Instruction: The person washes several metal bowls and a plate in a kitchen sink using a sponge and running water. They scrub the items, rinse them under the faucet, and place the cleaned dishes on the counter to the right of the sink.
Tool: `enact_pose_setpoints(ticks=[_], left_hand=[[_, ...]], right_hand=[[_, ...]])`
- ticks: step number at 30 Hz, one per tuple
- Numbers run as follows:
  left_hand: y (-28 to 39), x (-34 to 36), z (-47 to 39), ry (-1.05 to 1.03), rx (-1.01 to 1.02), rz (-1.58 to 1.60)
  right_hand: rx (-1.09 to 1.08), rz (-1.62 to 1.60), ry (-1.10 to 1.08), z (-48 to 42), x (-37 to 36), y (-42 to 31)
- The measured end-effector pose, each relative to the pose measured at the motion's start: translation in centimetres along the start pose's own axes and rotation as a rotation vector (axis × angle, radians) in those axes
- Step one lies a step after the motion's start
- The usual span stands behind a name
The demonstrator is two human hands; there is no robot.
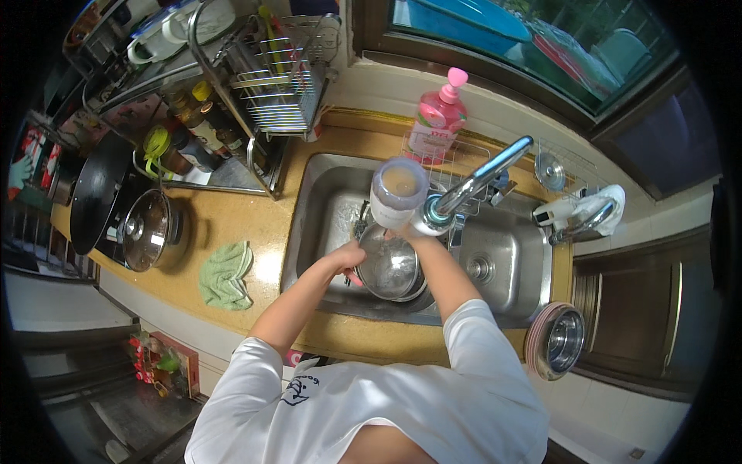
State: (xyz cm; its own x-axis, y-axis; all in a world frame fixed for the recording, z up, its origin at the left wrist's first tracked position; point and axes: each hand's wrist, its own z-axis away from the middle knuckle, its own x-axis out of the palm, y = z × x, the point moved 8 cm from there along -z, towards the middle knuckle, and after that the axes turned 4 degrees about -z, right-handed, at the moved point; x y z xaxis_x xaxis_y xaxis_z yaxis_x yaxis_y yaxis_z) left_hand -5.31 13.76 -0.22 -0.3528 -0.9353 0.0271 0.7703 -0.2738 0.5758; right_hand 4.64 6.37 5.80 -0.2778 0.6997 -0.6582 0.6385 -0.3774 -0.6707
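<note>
A round metal pan or lid (389, 268) is tilted over the left basin of the steel sink (307, 232). My left hand (348, 259) grips its left rim, thumb and fingers on either side. My right hand (404, 231) is at its upper edge, partly hidden behind the faucet-mounted water filter (400, 188), so its fingers are hard to make out. The chrome faucet (484, 174) rises just right of the filter. Beneath the pan shows another metal rim, and dark utensils (360, 223) lie beside it in the basin.
A green cloth (227, 275) and a glass-lidded pot (148, 232) stand left of the sink, with a wok (99, 194) beyond. Behind the sink is a pink pump bottle (436, 124). Stacked bowls (555, 341) sit at the right counter edge; a wire rack (278, 87) rises back left.
</note>
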Motion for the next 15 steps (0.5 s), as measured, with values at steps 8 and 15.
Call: enact_pose_setpoints(ticks=[8, 15], left_hand=[[0.0, -2.0, -1.6, 0.121, 0.117, -0.096], [0.3, -1.8, -2.2, 0.33, 0.313, 0.407]], right_hand=[[0.207, 0.211, -0.261, 1.0, 2.0, 0.4], [1.339, -1.167, 0.381, 17.1, 10.3, 12.5]])
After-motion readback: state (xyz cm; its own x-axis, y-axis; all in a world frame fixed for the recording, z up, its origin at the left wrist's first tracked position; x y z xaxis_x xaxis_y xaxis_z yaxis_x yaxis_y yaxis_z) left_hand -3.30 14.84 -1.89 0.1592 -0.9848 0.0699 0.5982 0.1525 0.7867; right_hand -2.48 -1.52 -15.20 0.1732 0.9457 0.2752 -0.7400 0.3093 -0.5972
